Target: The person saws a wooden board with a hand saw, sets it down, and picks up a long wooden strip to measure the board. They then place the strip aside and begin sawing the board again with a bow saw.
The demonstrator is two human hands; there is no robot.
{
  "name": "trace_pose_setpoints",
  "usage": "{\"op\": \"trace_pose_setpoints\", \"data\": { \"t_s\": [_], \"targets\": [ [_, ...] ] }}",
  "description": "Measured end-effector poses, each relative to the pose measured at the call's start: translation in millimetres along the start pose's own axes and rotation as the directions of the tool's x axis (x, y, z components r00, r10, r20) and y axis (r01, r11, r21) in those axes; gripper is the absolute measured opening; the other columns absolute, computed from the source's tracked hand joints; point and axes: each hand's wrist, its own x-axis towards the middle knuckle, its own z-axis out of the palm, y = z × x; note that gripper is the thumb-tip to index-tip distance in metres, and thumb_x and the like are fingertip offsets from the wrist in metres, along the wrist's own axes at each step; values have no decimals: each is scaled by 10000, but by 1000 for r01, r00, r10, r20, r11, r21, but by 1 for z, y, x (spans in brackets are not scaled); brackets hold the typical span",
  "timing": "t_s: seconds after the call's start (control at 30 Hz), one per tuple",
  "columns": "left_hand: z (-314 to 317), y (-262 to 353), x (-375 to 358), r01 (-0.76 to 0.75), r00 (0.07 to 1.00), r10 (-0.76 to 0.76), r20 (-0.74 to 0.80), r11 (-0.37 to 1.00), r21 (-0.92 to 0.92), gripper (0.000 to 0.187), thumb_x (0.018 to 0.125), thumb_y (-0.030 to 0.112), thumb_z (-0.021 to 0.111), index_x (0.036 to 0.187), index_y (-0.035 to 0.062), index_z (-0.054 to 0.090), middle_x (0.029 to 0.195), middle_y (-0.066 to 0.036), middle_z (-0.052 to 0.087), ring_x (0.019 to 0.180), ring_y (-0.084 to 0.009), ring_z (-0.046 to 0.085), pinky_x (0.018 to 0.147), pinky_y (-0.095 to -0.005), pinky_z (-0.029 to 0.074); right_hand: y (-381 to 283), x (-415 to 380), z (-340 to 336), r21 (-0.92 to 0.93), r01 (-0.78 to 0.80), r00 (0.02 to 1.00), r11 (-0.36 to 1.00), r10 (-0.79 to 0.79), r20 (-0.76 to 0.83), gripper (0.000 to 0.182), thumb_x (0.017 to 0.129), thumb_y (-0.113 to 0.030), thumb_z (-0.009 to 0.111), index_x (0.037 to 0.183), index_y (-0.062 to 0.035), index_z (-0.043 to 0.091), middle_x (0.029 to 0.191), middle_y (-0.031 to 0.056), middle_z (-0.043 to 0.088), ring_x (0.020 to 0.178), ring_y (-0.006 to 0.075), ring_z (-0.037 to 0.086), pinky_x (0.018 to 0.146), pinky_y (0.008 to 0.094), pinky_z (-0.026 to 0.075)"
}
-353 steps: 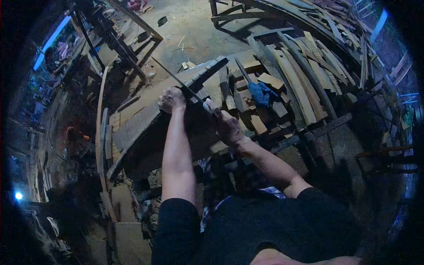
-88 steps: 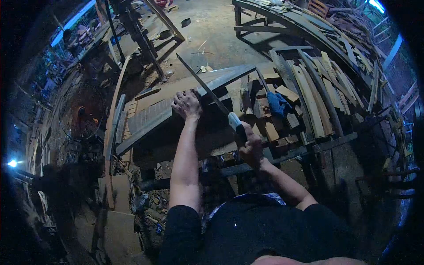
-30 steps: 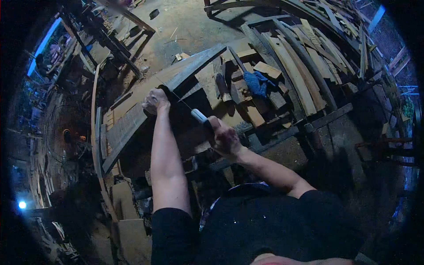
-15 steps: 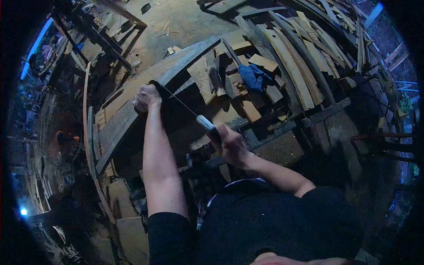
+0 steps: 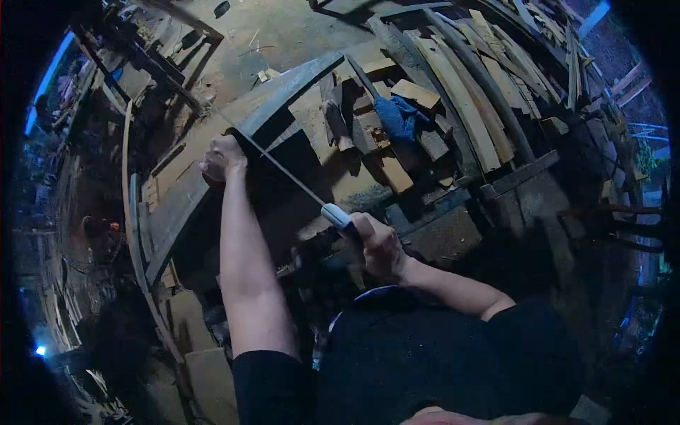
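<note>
My right hand (image 5: 382, 244) is wrapped round the pale handle of a handsaw (image 5: 294, 178), whose thin blade runs up and left. Across a long grey wooden plank (image 5: 294, 83) lies the blade, near the plank's middle. Just left of the blade, my left hand (image 5: 225, 157) is closed on the plank's edge. To the right of the plank are wood blocks (image 5: 394, 172) and a blue cloth (image 5: 398, 119) on a bench.
Long boards (image 5: 464, 99) are stacked at the upper right. A wooden frame with a dark beam (image 5: 166, 71) stands at the upper left. Thin upright strips (image 5: 129, 184) are at the left. A bench rail (image 5: 520, 175) crosses at the right.
My right hand has moved slightly down and right with the saw, and more of the blade shows between my hands. My left hand stays at the plank, while the whole view has shifted a little.
</note>
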Motion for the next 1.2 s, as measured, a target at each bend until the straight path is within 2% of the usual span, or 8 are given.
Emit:
{"op": "trace_pose_setpoints", "data": {
  "t_s": [0.07,0.13,0.47,0.5,0.6,0.9,1.03,1.2],
  "targets": [
    [-11,3,-9,-59,982,28,-184,985,-164,237,748,216,476,682,122,684,722,-104,670,675,-227,658,576,-382,410,-2,5,8,11,-11,1000,1000,11,-14,303,740,-30,579,996,-34,417,850,179,540,773,411,558,614,464,462],
    [-59,17,-2,273,962,-273,29,938,-213,236,744,204,470,685,130,686,735,-109,668,671,-254,654,580,-388,420,0,54,35,-75,19,998,997,-23,-65,260,794,-58,585,1008,-41,439,831,173,544,733,401,568,594,450,475],
    [-11,16,11,269,962,-268,47,910,-316,277,761,233,447,730,93,684,741,-128,661,700,-296,642,613,-406,412,-8,5,4,-20,-16,1000,1000,16,16,360,749,-57,580,1062,-52,402,856,189,531,767,416,554,614,460,461],
    [-25,22,1,573,789,-582,198,580,-579,282,770,222,438,754,99,691,770,-136,660,724,-323,638,651,-406,417,-6,25,19,-38,-38,999,999,38,2,351,754,-45,576,1061,-53,405,851,187,530,758,414,556,613,456,464],
    [-62,15,-2,305,952,-295,79,907,-291,303,778,272,448,774,93,693,794,-137,663,744,-327,640,672,-403,422,4,65,44,-85,-21,1000,996,19,-24,335,763,-33,569,1057,-54,410,849,185,530,744,409,559,608,451,466],
    [-106,25,-9,269,963,-250,99,914,-304,302,779,315,471,794,120,701,832,-130,665,795,-323,650,719,-416,443,-7,23,11,7,-33,998,999,33,-49,269,780,-41,515,1026,-31,406,811,200,529,716,417,550,584,473,451],
    [-9,5,11,153,985,-170,-27,939,-309,291,767,323,486,783,129,703,801,-120,669,783,-323,652,702,-418,452,-5,82,35,-28,-4,999,1000,3,-40,371,702,10,576,1022,-35,393,828,219,524,753,451,534,613,486,447],
    [-38,17,11,296,954,-258,150,881,-370,276,769,307,488,771,136,704,785,-120,670,731,-304,657,666,-408,460,-10,22,6,-48,-17,999,999,15,-33,329,775,-25,526,1085,-17,413,852,200,540,752,393,557,611,442,465]
  ]
}}
